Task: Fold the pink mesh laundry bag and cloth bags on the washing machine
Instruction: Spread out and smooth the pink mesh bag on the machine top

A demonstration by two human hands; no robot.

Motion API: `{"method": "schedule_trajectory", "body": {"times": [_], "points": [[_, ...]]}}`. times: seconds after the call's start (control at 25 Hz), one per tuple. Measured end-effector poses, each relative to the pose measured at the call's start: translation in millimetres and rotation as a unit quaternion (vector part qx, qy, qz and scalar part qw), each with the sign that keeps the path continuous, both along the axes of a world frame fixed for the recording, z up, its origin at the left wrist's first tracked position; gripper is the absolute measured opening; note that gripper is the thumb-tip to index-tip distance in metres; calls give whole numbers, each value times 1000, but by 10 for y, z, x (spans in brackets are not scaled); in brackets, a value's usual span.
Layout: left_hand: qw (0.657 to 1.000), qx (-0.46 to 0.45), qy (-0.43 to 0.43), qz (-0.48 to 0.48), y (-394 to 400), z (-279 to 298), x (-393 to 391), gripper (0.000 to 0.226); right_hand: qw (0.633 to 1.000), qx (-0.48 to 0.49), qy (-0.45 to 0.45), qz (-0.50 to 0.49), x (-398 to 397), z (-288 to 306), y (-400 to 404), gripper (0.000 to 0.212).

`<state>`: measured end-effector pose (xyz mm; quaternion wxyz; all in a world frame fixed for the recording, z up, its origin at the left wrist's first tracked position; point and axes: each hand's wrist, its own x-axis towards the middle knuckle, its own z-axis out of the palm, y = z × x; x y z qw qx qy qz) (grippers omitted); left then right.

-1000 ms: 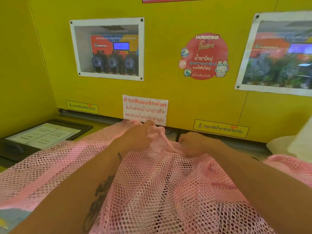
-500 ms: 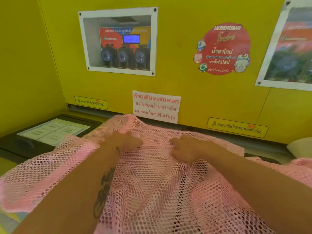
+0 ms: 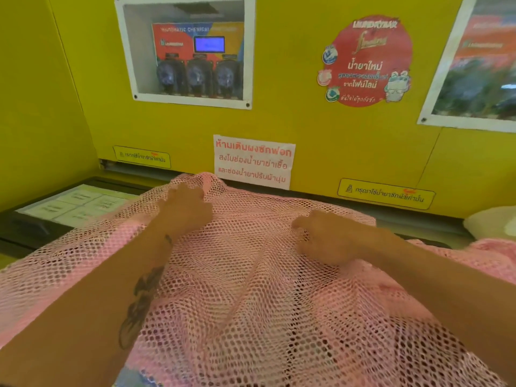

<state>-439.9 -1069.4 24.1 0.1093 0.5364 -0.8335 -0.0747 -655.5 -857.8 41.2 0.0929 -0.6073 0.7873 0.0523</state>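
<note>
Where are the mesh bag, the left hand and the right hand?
pink mesh bag [image 3: 251, 303], head view, middle of its netting.
left hand [image 3: 185, 209], head view, back of hand.
right hand [image 3: 325, 236], head view, knuckles.

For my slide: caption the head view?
Both hands, left and right, grip the pink mesh laundry bag.

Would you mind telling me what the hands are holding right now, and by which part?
Both the left hand and right hand grip the pink mesh laundry bag along its far edge, near the yellow wall.
</note>
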Motion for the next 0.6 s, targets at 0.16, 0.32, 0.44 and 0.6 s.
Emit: {"method": "schedule_trajectory", "body": {"times": [0.16,0.32,0.44,0.6], "points": [[996,-6,14,-83,578,190,169,24,1000,24,11,10,-129,-33,278,67],[995,-31,-90,-2,1263,100,499,54,994,-25,-23,99,-1,89,442,55],[989,27,-141,45,1546,-113,692,71,988,18,-51,148,55,169,640,49],[998,-17,-29,48,1893,-17,688,50,988,-70,-34,130,-338,400,984,37]]}}
